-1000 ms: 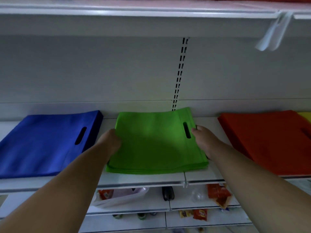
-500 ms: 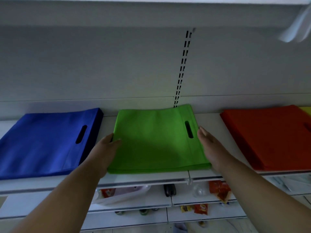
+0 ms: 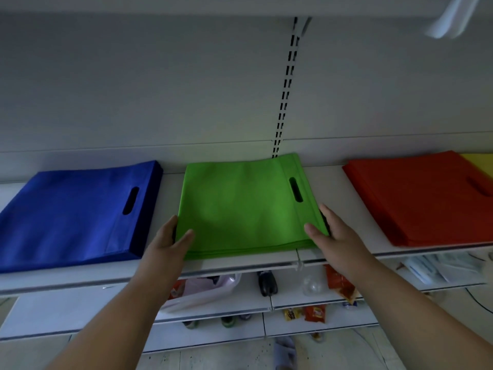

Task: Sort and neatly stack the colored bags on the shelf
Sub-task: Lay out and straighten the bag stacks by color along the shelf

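Three stacks line the shelf (image 3: pixel 240 265): blue bags (image 3: pixel 74 214) at 9 o'clock, green bags (image 3: pixel 245 206) centre, red bags (image 3: pixel 421 198) at 3. Left hand (image 3: pixel 166 244) and right hand (image 3: pixel 337 236), fingers straight, squeeze the green stack's sides, squaring it; next, align its front edge. Earlier the hands sat farther back.

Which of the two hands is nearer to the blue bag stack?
Left. The left hand is at the left edge of the green stack, right beside the blue bag stack. The right hand is at the green stack's right edge, farther away.
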Tool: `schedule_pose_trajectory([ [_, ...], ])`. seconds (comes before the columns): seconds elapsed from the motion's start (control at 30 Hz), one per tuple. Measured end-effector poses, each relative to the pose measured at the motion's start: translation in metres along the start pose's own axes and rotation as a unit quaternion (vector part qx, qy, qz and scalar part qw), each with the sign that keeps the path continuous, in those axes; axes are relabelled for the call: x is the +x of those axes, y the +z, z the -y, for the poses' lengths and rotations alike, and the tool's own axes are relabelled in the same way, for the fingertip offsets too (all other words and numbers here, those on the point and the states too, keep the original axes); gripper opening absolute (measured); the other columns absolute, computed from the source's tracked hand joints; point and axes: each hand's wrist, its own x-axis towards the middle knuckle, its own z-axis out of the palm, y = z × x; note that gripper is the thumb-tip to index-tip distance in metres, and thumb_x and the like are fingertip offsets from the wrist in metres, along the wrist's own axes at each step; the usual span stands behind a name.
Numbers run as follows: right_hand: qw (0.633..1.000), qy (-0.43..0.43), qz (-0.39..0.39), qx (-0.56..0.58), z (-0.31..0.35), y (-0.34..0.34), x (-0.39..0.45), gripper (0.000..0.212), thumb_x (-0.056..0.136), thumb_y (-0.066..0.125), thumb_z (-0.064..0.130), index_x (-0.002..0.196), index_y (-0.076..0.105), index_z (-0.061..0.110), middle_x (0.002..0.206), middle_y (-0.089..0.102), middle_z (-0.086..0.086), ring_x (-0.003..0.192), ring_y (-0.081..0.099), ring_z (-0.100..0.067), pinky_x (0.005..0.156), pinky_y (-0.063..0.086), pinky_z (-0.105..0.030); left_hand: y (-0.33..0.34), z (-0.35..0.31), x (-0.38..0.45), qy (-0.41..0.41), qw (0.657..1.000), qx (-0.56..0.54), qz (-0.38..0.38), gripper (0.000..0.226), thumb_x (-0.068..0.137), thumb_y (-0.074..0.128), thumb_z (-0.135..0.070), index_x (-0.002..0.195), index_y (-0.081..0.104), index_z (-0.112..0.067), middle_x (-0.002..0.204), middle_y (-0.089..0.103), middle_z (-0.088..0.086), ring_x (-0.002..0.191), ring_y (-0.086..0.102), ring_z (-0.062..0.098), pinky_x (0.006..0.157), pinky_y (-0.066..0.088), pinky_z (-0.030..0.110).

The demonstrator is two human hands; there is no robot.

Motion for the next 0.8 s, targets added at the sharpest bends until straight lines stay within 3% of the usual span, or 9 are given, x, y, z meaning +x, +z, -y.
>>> schedule_pose_trajectory([
  [0.07, 1.000, -0.010, 0.009, -0.009, 0.000, -0.001, -0.001, 0.099, 0.072, 0.060, 0.069, 0.154, 0.014, 0.037, 0.157, 0.027, 0.013, 0.141, 0.029, -0.008, 0.115, 0.027, -0.035, 0.000, 0.000, 0.000, 0.006, 1.000, 0.005, 0.013, 0.058, 0.094, 0.059, -0.039, 0.146, 0.034, -0.044, 0.146, 0.047, -0.005, 0.132, 0.045, 0.021, 0.114, 0.029, 0.048],
  [0.2, 0.995, -0.058, 0.001, -0.080, -0.004, -0.007, -0.003, 0.106, 0.071, 0.084, 0.038, 0.153, 0.019, 0.030, 0.143, 0.035, 0.017, 0.129, 0.033, -0.001, 0.103, 0.028, -0.021, -0.009, 0.004, -0.002, 0.029, 0.999, 0.038, 0.023, 0.056, 0.096, 0.057, -0.035, 0.147, 0.035, -0.038, 0.145, 0.048, -0.005, 0.135, 0.043, 0.021, 0.115, 0.029, 0.046],
  [0.27, 0.985, -0.086, 0.006, -0.150, -0.009, -0.007, -0.001, 0.107, 0.068, 0.087, 0.034, 0.153, 0.023, 0.027, 0.148, 0.036, 0.010, 0.133, 0.036, -0.007, 0.105, 0.028, -0.021, -0.007, 0.004, -0.007, 0.044, 0.994, 0.096, 0.032, 0.055, 0.093, 0.064, -0.026, 0.142, 0.042, -0.037, 0.126, 0.062, -0.011, 0.117, 0.059, 0.014, 0.100, 0.046, 0.037],
  [0.33, 0.974, -0.109, -0.008, -0.199, -0.015, -0.007, 0.005, 0.103, 0.070, 0.086, 0.033, 0.153, 0.027, 0.023, 0.152, 0.037, 0.000, 0.135, 0.038, -0.013, 0.107, 0.029, -0.023, -0.006, 0.001, -0.010, 0.077, 0.977, 0.197, 0.040, 0.063, 0.083, 0.074, -0.018, 0.134, 0.045, -0.039, 0.103, 0.068, -0.013, 0.092, 0.065, 0.006, 0.076, 0.051, 0.025],
  [0.37, 0.970, -0.117, -0.018, -0.211, -0.016, -0.008, 0.008, 0.099, 0.071, 0.086, 0.032, 0.152, 0.030, 0.021, 0.150, 0.040, -0.003, 0.133, 0.041, -0.015, 0.106, 0.031, -0.023, -0.007, 0.002, -0.008, 0.087, 0.966, 0.239, 0.039, 0.072, 0.076, 0.079, -0.018, 0.134, 0.043, -0.041, 0.100, 0.067, -0.011, 0.086, 0.065, 0.006, 0.073, 0.052, 0.025],
  [0.5, 0.968, -0.124, -0.018, -0.218, -0.014, -0.013, 0.012, 0.095, 0.071, 0.085, 0.033, 0.150, 0.034, 0.019, 0.146, 0.043, -0.004, 0.128, 0.045, -0.018, 0.104, 0.034, -0.025, -0.011, 0.001, -0.004, 0.095, 0.939, 0.330, 0.020, 0.097, 0.070, 0.083, -0.025, 0.147, 0.026, -0.043, 0.127, 0.054, -0.005, 0.103, 0.060, 0.017, 0.089, 0.056, 0.042],
  [0.57, 0.969, -0.126, -0.020, -0.213, -0.013, -0.013, 0.012, 0.095, 0.070, 0.086, 0.034, 0.149, 0.036, 0.020, 0.144, 0.045, -0.003, 0.126, 0.046, -0.017, 0.102, 0.035, -0.025, -0.012, 0.000, -0.004, 0.100, 0.934, 0.344, 0.006, 0.093, 0.076, 0.081, -0.023, 0.150, 0.026, -0.036, 0.137, 0.047, -0.002, 0.113, 0.055, 0.019, 0.096, 0.052, 0.041],
  [0.67, 0.966, -0.132, -0.027, -0.223, -0.013, -0.014, 0.015, 0.093, 0.070, 0.086, 0.034, 0.148, 0.038, 0.019, 0.140, 0.048, -0.004, 0.120, 0.049, -0.016, 0.095, 0.034, -0.021, -0.013, -0.001, 0.000, 0.121, 0.925, 0.361, -0.001, 0.087, 0.077, 0.080, -0.026, 0.149, 0.032, -0.030, 0.139, 0.047, 0.001, 0.112, 0.054, 0.019, 0.096, 0.051, 0.038],
  [0.8, 0.967, -0.130, -0.016, -0.219, -0.012, -0.014, 0.016, 0.093, 0.071, 0.085, 0.036, 0.149, 0.037, 0.020, 0.141, 0.045, -0.003, 0.122, 0.047, -0.015, 0.096, 0.032, -0.021, -0.014, -0.002, 0.004, 0.121, 0.916, 0.383, 0.000, 0.085, 0.076, 0.081, -0.029, 0.148, 0.035, -0.028, 0.140, 0.047, 0.001, 0.114, 0.052, 0.018, 0.097, 0.048, 0.035],
])
